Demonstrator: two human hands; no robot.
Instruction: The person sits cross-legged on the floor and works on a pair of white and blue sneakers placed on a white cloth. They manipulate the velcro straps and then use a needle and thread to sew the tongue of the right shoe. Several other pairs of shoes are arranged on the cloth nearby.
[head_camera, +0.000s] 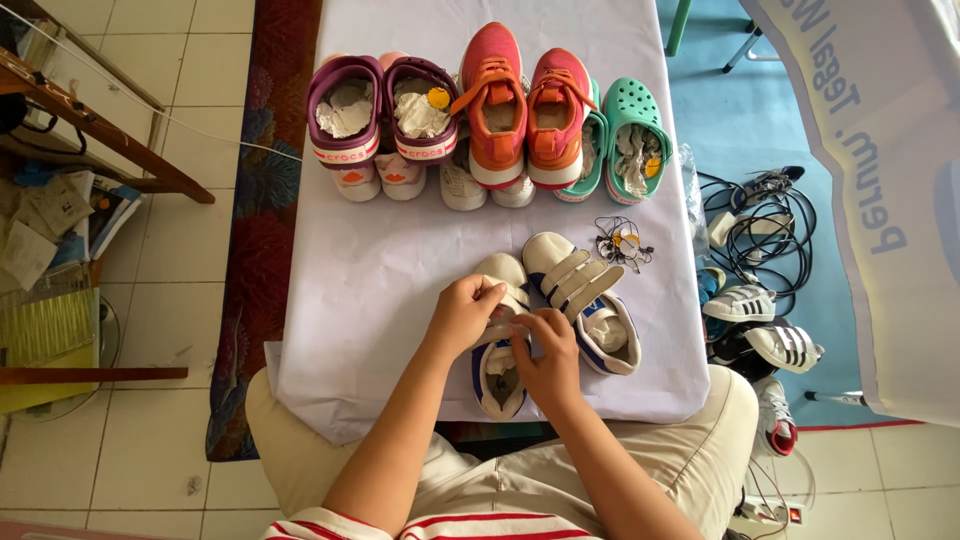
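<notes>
Seen from above at a small table draped in a white cloth: both hands at work on the nearer of two white strap-fastened sneakers with blue trim, lying just below the centre of the frame. Left hand curled over the toe end and pinching what looks like a fastening strap, though fingers hide the exact grip. Right hand closed around the shoe's middle, thumb pressed on top. Matching second sneaker just beside, to the right, its three straps lying across the upper. Best done, by the look of it, with the shoe held flat on the cloth by the right hand while the strap is drawn straight and pressed down evenly. Lined up along the top of the frame: purple clogs stuffed with paper, orange-pink sneakers, mint-green clogs. Small tangle of tags and strings right of centre.
</notes>
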